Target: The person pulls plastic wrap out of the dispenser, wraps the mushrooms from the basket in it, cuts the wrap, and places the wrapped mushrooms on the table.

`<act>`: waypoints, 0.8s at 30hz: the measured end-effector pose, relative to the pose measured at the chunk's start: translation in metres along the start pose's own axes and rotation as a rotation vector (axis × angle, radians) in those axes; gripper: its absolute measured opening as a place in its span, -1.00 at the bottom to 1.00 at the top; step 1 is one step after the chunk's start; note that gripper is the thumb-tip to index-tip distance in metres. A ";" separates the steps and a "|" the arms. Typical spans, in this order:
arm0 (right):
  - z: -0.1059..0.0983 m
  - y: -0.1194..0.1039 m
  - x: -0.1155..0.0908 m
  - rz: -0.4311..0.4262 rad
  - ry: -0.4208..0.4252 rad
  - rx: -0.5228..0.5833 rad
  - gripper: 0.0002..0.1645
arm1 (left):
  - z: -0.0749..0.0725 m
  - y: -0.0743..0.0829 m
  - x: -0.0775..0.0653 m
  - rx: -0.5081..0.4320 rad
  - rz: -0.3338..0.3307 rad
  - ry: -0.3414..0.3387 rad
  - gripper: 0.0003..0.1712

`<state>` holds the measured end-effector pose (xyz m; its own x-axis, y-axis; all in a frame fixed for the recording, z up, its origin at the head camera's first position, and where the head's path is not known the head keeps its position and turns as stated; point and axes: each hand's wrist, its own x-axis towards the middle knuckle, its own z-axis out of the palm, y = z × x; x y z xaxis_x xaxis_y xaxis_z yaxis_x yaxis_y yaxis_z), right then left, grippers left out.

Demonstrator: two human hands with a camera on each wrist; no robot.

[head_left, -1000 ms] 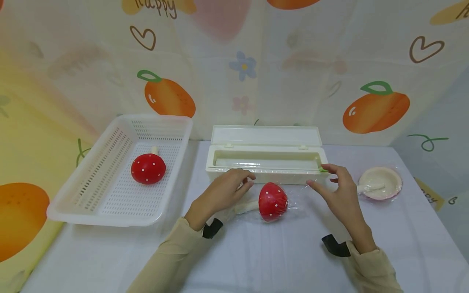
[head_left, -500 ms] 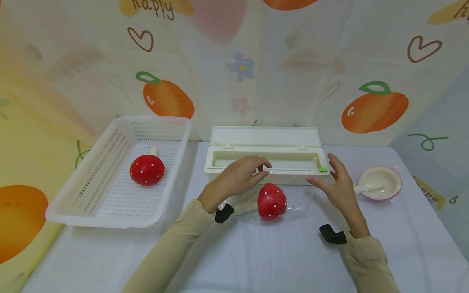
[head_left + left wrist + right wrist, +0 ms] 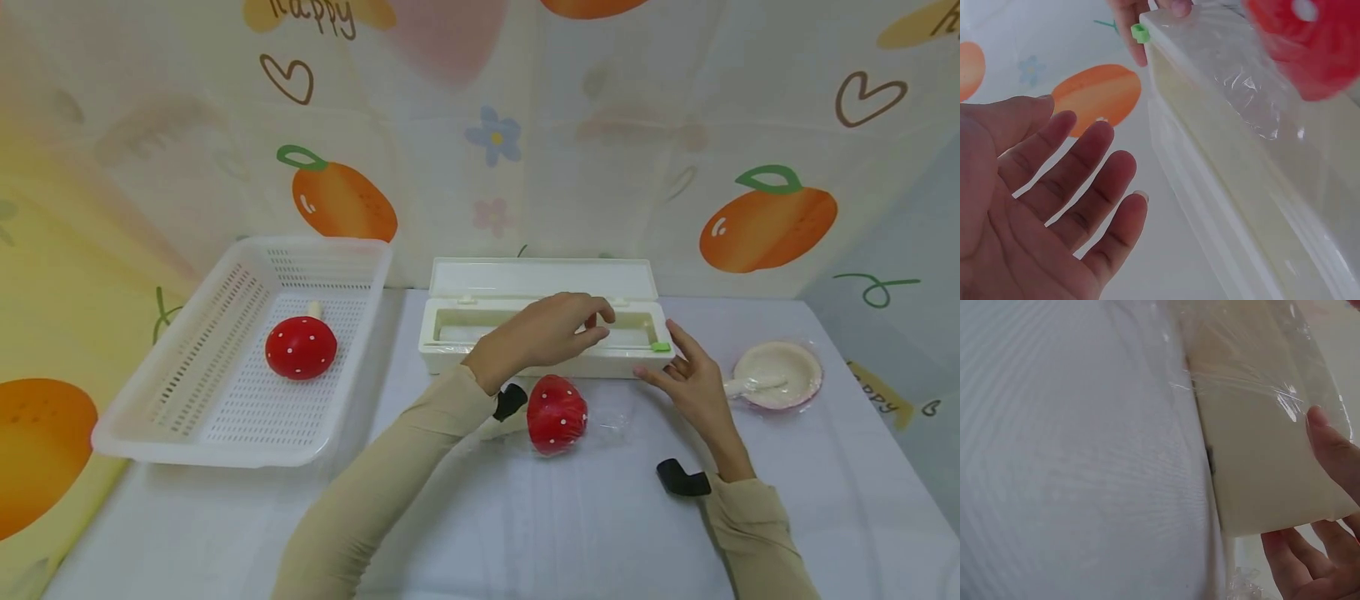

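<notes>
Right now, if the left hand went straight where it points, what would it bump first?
Probably the right hand, at the right end of the white box, though the left hand might pass above it; depth is unclear.

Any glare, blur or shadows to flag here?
Head: dim light, soft shadow beside the left sleeve; left wrist: glints on the clear film, red mushroom cap blurred; right wrist: glare streaks on that film, faint ripple pattern across the white tablecloth.

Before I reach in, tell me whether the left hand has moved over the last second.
Yes. In the head view, the left hand has moved right, farther from the white basket, and now shows across the middle of the white box.
</notes>
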<state>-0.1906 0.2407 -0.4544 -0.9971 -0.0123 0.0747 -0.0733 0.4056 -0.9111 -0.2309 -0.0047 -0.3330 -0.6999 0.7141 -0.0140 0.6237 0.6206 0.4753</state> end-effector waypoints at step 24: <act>0.002 0.005 0.000 -0.010 0.050 -0.002 0.07 | 0.034 0.024 0.083 0.074 -0.101 -0.189 -0.65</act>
<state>-0.1911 0.2410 -0.4601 -0.9941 0.0296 0.1046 -0.0836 0.4072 -0.9095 -0.2623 0.0806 -0.3528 -0.6870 0.6907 -0.2260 0.5825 0.7093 0.3970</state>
